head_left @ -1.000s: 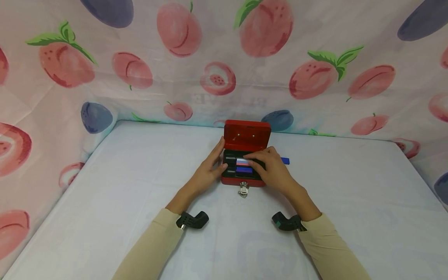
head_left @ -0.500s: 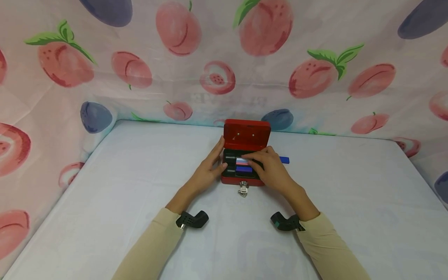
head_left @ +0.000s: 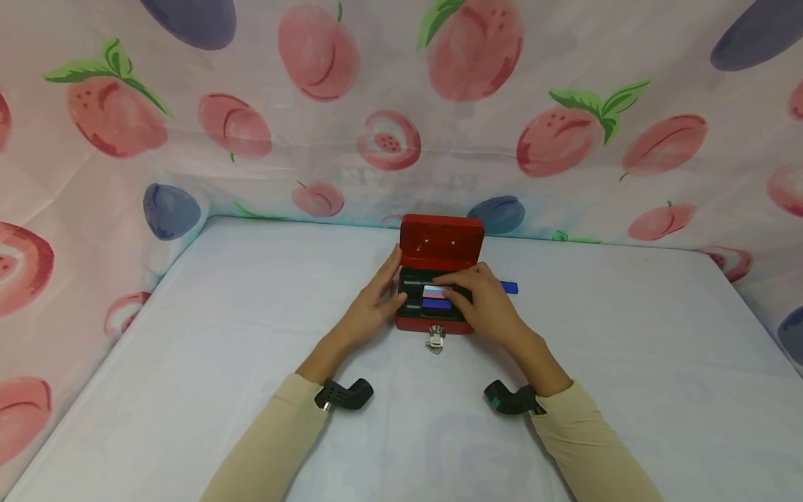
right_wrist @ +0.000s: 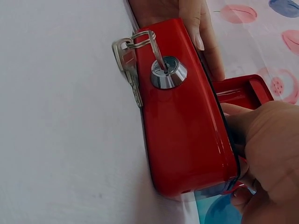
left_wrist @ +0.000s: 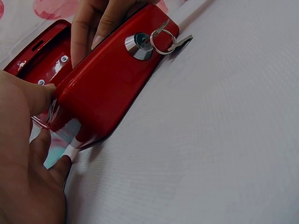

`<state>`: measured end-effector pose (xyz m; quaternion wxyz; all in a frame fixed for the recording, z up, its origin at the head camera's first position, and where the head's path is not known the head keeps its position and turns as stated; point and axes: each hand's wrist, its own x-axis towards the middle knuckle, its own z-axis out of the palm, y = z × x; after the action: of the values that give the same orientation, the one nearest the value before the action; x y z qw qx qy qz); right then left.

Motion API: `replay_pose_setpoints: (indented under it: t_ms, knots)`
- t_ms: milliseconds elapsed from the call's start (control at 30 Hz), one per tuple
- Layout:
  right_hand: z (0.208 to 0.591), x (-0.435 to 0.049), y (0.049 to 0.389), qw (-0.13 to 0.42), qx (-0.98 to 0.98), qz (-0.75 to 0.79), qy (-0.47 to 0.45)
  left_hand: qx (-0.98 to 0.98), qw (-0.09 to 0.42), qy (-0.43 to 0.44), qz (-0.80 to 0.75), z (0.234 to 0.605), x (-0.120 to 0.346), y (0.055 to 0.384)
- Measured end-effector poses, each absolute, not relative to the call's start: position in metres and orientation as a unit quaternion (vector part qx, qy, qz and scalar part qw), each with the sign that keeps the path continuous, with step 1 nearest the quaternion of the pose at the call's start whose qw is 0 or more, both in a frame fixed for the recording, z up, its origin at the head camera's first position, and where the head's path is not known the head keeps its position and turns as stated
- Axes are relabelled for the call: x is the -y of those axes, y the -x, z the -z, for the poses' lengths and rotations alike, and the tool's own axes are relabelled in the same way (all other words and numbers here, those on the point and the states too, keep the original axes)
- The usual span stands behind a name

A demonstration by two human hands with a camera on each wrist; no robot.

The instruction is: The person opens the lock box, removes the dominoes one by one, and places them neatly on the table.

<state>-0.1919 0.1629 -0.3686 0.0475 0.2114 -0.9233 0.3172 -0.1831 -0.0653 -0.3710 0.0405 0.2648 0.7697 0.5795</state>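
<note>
A red metal cash box [head_left: 414, 325] stands on the table with its lid [head_left: 442, 241] raised at the back. Its black tray [head_left: 410, 277] holds a small white, blue and pink striped block [head_left: 433, 292], with a blue-purple block [head_left: 436, 305] just in front. My left hand [head_left: 369, 311] grips the box's left side, thumb over the rim and fingers along the outer wall. Reaching in from the right, my right hand [head_left: 495, 307] pinches the striped block between thumb and fingertips. The right part of the tray lies hidden under that hand.
A key on a ring with another key [right_wrist: 125, 58] sits in the round front lock [right_wrist: 169, 73]. One blue piece [head_left: 510, 287] shows beyond the right hand, beside the box. White cloth [head_left: 251, 293] covers the table; a fruit-print curtain [head_left: 464, 139] hangs behind.
</note>
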Motion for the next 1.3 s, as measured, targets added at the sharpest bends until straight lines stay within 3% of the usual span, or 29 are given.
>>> replay_pose_setpoints:
  t_ms: [1300]
  knots:
    - [0.3687,-0.1609,0.1895,0.086,0.912,-0.343,-0.209,-0.770,0.031,-0.275,-0.575,0.3742,0.0658,0.1834]
